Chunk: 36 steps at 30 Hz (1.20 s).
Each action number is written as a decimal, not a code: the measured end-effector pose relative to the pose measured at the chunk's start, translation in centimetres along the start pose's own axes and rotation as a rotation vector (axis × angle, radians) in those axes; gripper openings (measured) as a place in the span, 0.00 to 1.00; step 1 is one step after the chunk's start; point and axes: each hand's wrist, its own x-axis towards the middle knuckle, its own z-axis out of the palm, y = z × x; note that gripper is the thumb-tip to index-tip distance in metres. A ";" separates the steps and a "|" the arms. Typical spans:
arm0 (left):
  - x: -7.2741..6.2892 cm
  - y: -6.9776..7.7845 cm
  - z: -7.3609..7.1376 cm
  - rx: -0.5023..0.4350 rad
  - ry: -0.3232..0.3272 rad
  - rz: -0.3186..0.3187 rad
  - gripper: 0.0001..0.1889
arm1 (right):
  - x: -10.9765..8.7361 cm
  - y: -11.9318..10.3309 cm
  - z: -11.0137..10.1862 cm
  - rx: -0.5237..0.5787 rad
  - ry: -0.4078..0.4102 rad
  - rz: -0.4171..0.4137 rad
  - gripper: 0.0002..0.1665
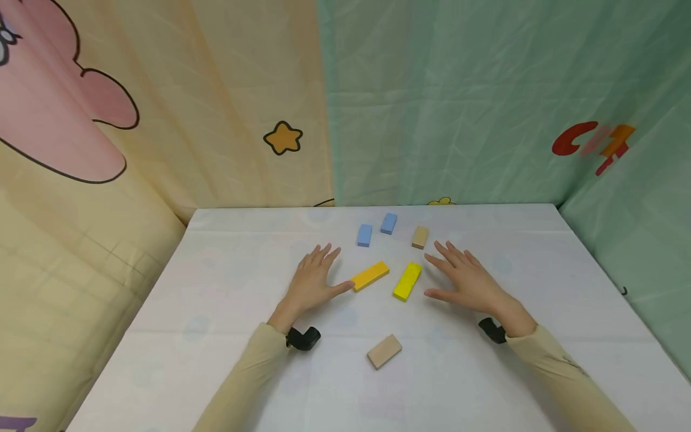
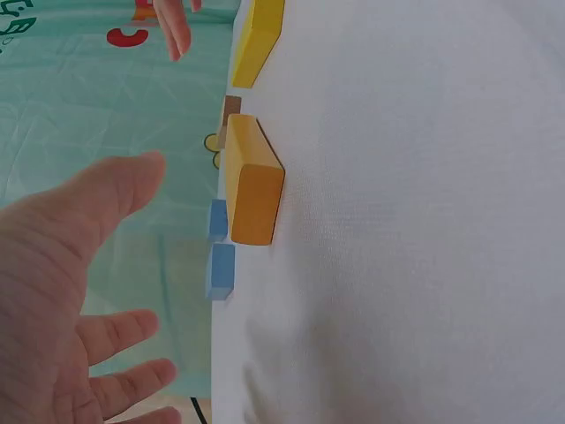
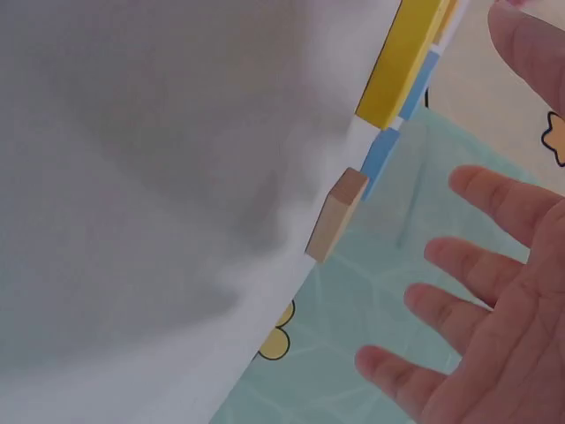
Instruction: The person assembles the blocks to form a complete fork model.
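Observation:
My left hand (image 1: 313, 282) hovers with spread fingers beside an orange block (image 1: 370, 276); in the left wrist view a gap shows between its thumb and that block (image 2: 254, 185). On the other side, my right hand (image 1: 472, 282) is held above the table, fingers apart and holding nothing. Nearest to it are a yellow block (image 1: 407, 282) and a plain wooden block (image 1: 420, 237). Two small blue blocks (image 1: 364, 235) lie farther back. Another wooden block (image 1: 384, 351) rests close to the front, between the forearms. All the blocks lie flat and apart from each other.
A white cloth covers the table (image 1: 227, 258). Printed curtains (image 1: 432, 102) hang behind its far edge and along both sides. Each wrist carries a black camera mount (image 1: 303, 339).

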 end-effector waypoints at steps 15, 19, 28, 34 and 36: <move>1.5 1.8 2.4 -0.221 0.030 -0.018 0.25 | 2.1 -0.7 1.5 0.156 -0.043 -0.121 0.33; 1.8 2.3 3.2 -0.230 0.035 -0.032 0.22 | 2.7 -0.9 1.7 0.184 -0.090 -0.103 0.32; 2.1 3.0 4.2 -0.211 0.063 -0.040 0.21 | 2.9 -1.1 1.7 0.224 -0.157 -0.073 0.28; 2.2 3.3 4.4 -0.194 0.081 -0.043 0.19 | 2.9 -1.0 1.7 0.197 -0.108 -0.091 0.22; 2.2 3.3 4.4 -0.189 0.081 -0.047 0.19 | 2.9 -1.1 1.6 0.193 -0.093 -0.097 0.20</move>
